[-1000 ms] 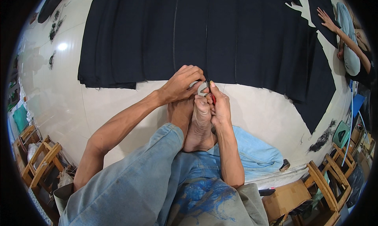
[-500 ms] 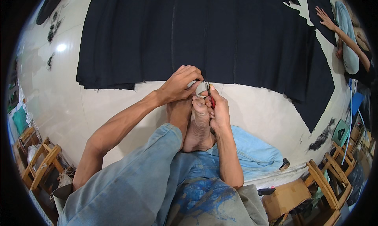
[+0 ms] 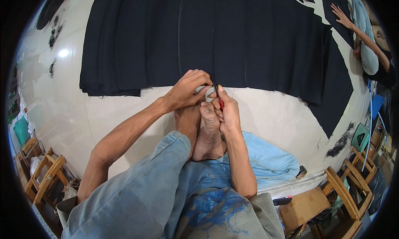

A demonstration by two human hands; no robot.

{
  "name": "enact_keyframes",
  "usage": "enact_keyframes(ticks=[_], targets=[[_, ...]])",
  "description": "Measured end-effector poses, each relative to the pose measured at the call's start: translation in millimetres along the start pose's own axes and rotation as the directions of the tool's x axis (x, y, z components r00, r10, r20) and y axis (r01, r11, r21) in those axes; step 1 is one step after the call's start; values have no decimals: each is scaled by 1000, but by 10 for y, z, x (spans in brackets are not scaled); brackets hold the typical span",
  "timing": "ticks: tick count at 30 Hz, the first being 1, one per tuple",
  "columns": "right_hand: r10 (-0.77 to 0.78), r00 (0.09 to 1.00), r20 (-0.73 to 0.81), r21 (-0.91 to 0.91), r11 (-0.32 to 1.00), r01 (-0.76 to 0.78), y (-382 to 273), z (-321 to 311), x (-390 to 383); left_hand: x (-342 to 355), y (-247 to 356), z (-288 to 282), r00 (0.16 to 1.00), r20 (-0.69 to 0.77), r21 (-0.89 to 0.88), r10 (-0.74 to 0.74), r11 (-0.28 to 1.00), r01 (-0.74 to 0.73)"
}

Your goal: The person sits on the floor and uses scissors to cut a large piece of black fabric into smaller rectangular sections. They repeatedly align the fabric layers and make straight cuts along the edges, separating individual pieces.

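Observation:
A wide spread of black fabric (image 3: 166,43) with pale seam lines lies over the floor in front of me. My left hand (image 3: 192,87) is closed at its near edge, thumb and fingers pinching the cloth. Close beside it, my right hand (image 3: 229,113) grips a pair of small red-handled scissors (image 3: 221,104). Their dark blades point away from me and meet the fabric edge by my left fingertips. Exactly what lies between the blades is too small to make out. My bare feet (image 3: 209,133) rest just below both hands.
At the far right, another person's hand (image 3: 341,17) lies spread on black cloth. Wooden frames stand at the lower left (image 3: 46,178) and lower right (image 3: 343,193), near a cardboard box (image 3: 303,208). Dark thread scraps (image 3: 52,37) lie on the pale floor (image 3: 120,118).
The scissors have moved slightly up and left to the fabric edge, and their blades look closer together. My left hand keeps its pinch in nearly the same place.

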State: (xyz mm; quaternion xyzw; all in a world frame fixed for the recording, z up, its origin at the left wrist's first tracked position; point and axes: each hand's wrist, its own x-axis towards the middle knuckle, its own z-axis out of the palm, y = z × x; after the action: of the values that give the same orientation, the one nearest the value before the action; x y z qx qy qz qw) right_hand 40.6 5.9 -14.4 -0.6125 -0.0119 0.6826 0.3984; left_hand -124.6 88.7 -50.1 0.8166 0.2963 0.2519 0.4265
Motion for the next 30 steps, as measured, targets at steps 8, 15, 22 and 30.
enact_keyframes(ticks=[8,15,22,30], targets=[[-2,999,-36,-18,1000,1,21,29,10,-15,3,6,1000,10,-45,-26,999,26],[-33,999,-43,9,999,34,44,53,19,-1,23,-1,999,11,-36,-37,999,37],[-34,997,-66,45,998,37,61,79,40,0,25,2,999,3,-43,-34,998,35],[9,999,-53,-21,1000,-10,-22,45,-79,-8,8,12,999,10,-31,-44,999,45]])
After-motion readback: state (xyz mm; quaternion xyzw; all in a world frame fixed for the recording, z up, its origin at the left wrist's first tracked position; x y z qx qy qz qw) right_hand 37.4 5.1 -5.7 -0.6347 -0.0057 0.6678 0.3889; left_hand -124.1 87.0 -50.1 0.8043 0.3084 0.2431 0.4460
